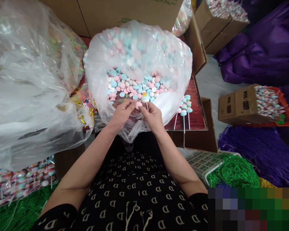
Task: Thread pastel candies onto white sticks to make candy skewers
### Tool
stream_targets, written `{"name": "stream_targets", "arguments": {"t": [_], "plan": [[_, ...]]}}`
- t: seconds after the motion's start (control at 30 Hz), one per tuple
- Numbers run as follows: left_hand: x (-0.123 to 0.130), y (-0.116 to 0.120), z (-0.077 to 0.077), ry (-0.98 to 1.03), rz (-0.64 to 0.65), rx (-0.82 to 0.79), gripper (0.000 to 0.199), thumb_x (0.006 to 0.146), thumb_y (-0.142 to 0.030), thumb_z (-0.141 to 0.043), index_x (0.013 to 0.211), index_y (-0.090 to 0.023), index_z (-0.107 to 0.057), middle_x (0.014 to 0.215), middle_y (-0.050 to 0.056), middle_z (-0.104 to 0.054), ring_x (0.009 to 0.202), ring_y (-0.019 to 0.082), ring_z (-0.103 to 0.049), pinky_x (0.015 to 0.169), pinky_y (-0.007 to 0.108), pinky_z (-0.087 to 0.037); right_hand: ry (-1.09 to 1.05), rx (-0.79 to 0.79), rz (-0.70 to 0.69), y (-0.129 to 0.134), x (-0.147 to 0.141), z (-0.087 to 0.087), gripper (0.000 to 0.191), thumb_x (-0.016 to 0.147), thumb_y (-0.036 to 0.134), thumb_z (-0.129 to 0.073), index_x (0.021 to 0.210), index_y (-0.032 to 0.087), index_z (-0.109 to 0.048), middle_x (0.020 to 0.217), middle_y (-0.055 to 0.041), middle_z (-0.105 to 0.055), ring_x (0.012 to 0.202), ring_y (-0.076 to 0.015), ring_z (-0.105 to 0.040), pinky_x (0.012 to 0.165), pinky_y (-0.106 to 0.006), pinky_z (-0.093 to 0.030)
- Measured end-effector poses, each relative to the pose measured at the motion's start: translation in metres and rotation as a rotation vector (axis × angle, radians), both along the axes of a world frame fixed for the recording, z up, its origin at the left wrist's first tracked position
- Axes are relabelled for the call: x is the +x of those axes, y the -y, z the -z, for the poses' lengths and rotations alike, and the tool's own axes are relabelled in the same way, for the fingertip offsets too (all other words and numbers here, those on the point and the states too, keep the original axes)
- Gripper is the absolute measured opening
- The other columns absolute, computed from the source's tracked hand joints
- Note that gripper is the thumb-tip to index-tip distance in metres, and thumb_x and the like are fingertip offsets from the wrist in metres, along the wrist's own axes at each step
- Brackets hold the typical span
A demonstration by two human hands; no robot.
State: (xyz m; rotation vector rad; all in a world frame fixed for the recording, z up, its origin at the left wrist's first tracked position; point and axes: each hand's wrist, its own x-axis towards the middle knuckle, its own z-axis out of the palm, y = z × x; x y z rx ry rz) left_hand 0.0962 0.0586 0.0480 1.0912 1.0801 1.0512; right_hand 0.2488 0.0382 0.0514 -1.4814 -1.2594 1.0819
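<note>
Pink candy disc [139, 105], pinched over a clear plastic bag [96, 80]
Left hand [123, 115] and right hand [152, 118] hold it in a firm fingertip grip, keeping it steady just above pastel candies [127, 85] heaped inside.

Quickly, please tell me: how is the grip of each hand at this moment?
Left hand: closed, pinching a pink candy disc.
Right hand: closed, also on the pink candy disc.
</note>
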Motion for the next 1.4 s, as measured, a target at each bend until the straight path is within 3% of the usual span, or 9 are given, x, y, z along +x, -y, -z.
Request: {"name": "stream_targets", "arguments": {"t": [0.17,0.3,0.5,0.67,0.83,1.07,1.2,1.4], "plan": [[-0.003,0.0,-0.006,0.107,0.054,-0.129,0.024,0.085,-0.039,-0.077,0.101,-0.021,-0.072,0.094,0.004,-0.075,0.081,0.016,-0.07,0.075,0.03,-0.056,0.009,-0.043,0.024,0.0,-0.001,0.007,0.045,0.094,0.054,-0.061,0.119,0.019,-0.075,0.091,-0.0057,-0.075,0.087,-0.0218,-0.067,0.074,-0.032,-0.054],[-0.003,-0.002,-0.005,0.125,-0.018,-0.192,0.021,0.084,-0.037,-0.075,0.096,-0.021,-0.068,0.086,0.002,-0.073,0.075,0.015,-0.069,0.073,0.03,-0.056,-0.021,-0.025,0.051,0.002,-0.004,0.006,0.042,0.093,0.055,-0.06,0.115,0.02,-0.071,0.094,-0.0051,-0.073,0.08,-0.0186,-0.065,0.068,-0.029,-0.05],[0.002,-0.001,0.008,0.008,-0.124,0.009,0.015,0.088,-0.032,-0.075,0.095,-0.02,-0.07,0.087,0.001,-0.074,0.079,0.013,-0.068,0.076,0.027,-0.056,0.105,0.039,0.136,0.002,-0.009,-0.001,0.029,0.089,0.049,-0.067,0.096,0.022,-0.064,0.087,0.0004,-0.068,0.069,-0.0129,-0.052,0.069,-0.028,-0.046],[0.003,0.001,0.018,-0.04,-0.116,0.12,0.019,0.091,-0.037,-0.076,0.099,-0.021,-0.071,0.092,0.001,-0.074,0.085,0.014,-0.069,0.082,0.028,-0.056,0.16,0.076,0.052,0.001,-0.009,-0.001,0.02,0.09,0.041,-0.065,0.093,0.021,-0.063,0.085,0.0001,-0.068,0.068,-0.0135,-0.054,0.071,-0.029,-0.046],[0.005,0.002,0.015,0.091,-0.059,0.057,0.032,0.083,-0.043,-0.086,0.098,-0.021,-0.068,0.094,0.002,-0.076,0.088,0.015,-0.071,0.086,0.03,-0.058,0.11,0.135,-0.024,0.004,-0.007,-0.002,0.021,0.095,0.037,-0.057,0.097,0.02,-0.069,0.087,-0.0027,-0.071,0.078,-0.0175,-0.061,0.077,-0.031,-0.051],[0.0,-0.005,0.004,0.123,-0.191,-0.021,0.022,0.083,-0.03,-0.083,0.094,-0.019,-0.068,0.079,-0.001,-0.072,0.072,0.011,-0.068,0.072,0.025,-0.056,-0.239,-0.019,-0.077,0.02,0.001,-0.008,0.051,0.1,0.064,-0.057,0.122,0.02,-0.071,0.076,0.0013,-0.066,0.048,-0.0088,-0.044,0.047,-0.025,-0.037],[-0.007,-0.01,0.002,0.152,-0.229,-0.045,0.02,0.082,-0.028,-0.083,0.094,-0.019,-0.069,0.08,-0.001,-0.072,0.069,0.01,-0.067,0.068,0.024,-0.054,-0.153,-0.134,-0.216,0.044,0.015,-0.016,0.059,0.099,0.069,-0.057,0.123,0.018,-0.074,0.061,0.004,-0.06,0.046,-0.0103,-0.046,0.048,-0.025,-0.037],[-0.009,-0.012,0.003,0.304,-0.149,-0.103,0.032,0.078,-0.033,-0.09,0.097,-0.02,-0.068,0.087,0.0,-0.074,0.081,0.014,-0.074,0.071,0.026,-0.058,0.052,-0.072,-0.271,0.059,0.022,-0.018,0.053,0.102,0.059,-0.052,0.12,0.016,-0.077,0.052,0.006,-0.054,0.051,-0.0124,-0.048,0.062,-0.027,-0.044]]}}
